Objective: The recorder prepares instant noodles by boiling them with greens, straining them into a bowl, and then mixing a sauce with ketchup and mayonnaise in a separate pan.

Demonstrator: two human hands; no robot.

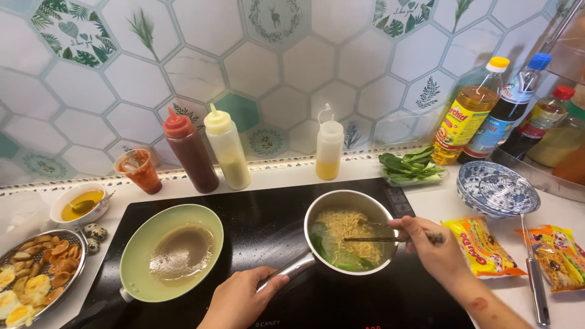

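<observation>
Black glass cooktop (268,219), hexagon-tiled wall (256,67) behind: my left hand (241,298) grips the steel saucepan's handle (292,268); my right hand (429,240) pinches wooden chopsticks (372,239) over noodles.

Steel saucepan (350,201) on hob — noodles (348,228), greens (341,261), chopsticks (372,239)

A green frying pan (171,253) sits on the cooktop (268,225); three squeeze bottles (226,148) stand against the tiled wall (256,67).
</observation>
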